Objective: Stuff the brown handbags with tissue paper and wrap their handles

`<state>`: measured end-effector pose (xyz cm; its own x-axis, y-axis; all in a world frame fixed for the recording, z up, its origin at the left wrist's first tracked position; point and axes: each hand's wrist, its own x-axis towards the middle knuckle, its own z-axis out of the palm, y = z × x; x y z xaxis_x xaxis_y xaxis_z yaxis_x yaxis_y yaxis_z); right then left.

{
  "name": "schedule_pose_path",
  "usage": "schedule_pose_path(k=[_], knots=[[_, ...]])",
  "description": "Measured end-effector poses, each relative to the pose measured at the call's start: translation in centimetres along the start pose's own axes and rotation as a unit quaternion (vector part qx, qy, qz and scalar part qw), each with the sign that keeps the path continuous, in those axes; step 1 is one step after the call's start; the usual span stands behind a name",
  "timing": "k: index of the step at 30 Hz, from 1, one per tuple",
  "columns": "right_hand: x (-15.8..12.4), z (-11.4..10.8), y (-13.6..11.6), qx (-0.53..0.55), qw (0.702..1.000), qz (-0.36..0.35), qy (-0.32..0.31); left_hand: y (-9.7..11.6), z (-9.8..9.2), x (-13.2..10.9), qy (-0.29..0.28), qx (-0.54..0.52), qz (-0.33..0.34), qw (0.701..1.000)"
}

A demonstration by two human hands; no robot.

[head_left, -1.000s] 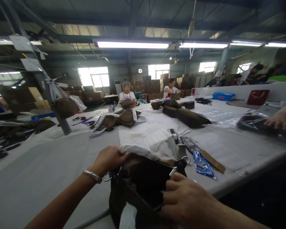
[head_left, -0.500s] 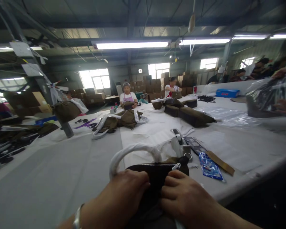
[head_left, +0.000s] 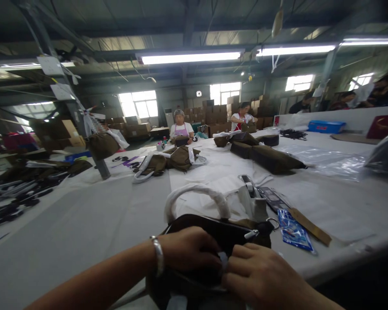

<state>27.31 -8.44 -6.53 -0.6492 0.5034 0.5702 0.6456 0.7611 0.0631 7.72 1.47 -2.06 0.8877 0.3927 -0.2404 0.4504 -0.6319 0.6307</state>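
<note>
A dark olive handbag (head_left: pixel 210 224) stands in front of me with its zipped top open. Its raised handle (head_left: pixel 194 189) is wrapped in white. My left hand (head_left: pixel 194 249), with a silver bracelet at the wrist, reaches into the opening with fingers bent down and closed; their tips are partly hidden. My right hand (head_left: pixel 252 269) is curled closed over the right part of the near rim. Between the fingers of both hands shows a small white piece (head_left: pixel 223 259); which hand grips it I cannot tell. The zip pull (head_left: pixel 251 234) lies just behind my right hand.
Right of the bag lie a tape dispenser (head_left: pixel 254 198), a dark phone-like object (head_left: pixel 273 199), a blue packet (head_left: pixel 295 230) and a brown strip (head_left: pixel 312 226). More olive bags (head_left: pixel 268 157) lie farther back. Co-workers (head_left: pixel 181 127) sit across the table. A post (head_left: pixel 101 168) stands left.
The bag's mouth has opened wider. My left hand has moved from the rim into the opening, and a white piece now shows between my hands. The view has swung slightly left.
</note>
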Motion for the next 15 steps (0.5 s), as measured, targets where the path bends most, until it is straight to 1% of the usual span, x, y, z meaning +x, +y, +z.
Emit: schedule_pose_path(k=[1,2,3,4,5,6,7,8,9,10,11,12,14,15], knots=[[-0.3,-0.1,0.2,0.001,1.0,0.005,-0.004,0.3,-1.1,-1.8,0.017,-0.082,0.009,0.996],[-0.5,-0.2,0.3,0.003,1.0,0.01,-0.005,0.3,-1.9,-3.8,0.037,-0.165,0.018,0.985],[-0.7,-0.3,0.4,0.005,1.0,0.015,-0.008,0.0,-2.5,-5.7,0.063,-0.241,0.034,0.968],[-0.9,-0.3,0.5,0.006,1.0,0.02,-0.014,-0.7,-2.7,-7.5,0.123,-0.31,0.059,0.941],[-0.9,-0.3,0.6,0.007,0.999,0.024,-0.023,-1.7,-2.7,-9.1,0.222,-0.372,0.105,0.895],[-1.0,-0.3,0.6,0.007,0.999,0.027,-0.031,-3.0,-2.4,-10.3,0.339,-0.436,0.146,0.821],[-1.0,-0.3,0.5,0.008,0.999,0.028,-0.039,-4.3,-2.1,-11.2,0.454,-0.485,0.166,0.729],[-0.9,-0.2,0.5,0.009,0.999,0.029,-0.045,-5.7,-1.6,-11.6,0.544,-0.522,0.169,0.635],[-0.9,-0.1,0.4,0.012,0.998,0.031,-0.048,-7.1,-1.2,-11.7,0.606,-0.547,0.154,0.557],[-0.8,0.0,0.4,0.019,0.998,0.033,-0.053,-8.3,-0.7,-11.5,0.64,-0.554,0.119,0.519],[-0.8,0.1,0.4,0.025,0.997,0.035,-0.059,-9.4,-0.4,-11.0,0.65,-0.548,0.072,0.521],[-0.7,0.2,0.4,0.028,0.997,0.037,-0.066,-10.3,-0.1,-10.4,0.642,-0.532,0.022,0.551],[-0.5,0.2,0.4,0.025,0.996,0.034,-0.076,-11.5,0.3,-9.4,0.592,-0.486,-0.061,0.641],[-0.4,0.1,0.5,0.017,0.996,0.031,-0.079,-11.7,0.3,-9.3,0.563,-0.458,-0.095,0.682]])
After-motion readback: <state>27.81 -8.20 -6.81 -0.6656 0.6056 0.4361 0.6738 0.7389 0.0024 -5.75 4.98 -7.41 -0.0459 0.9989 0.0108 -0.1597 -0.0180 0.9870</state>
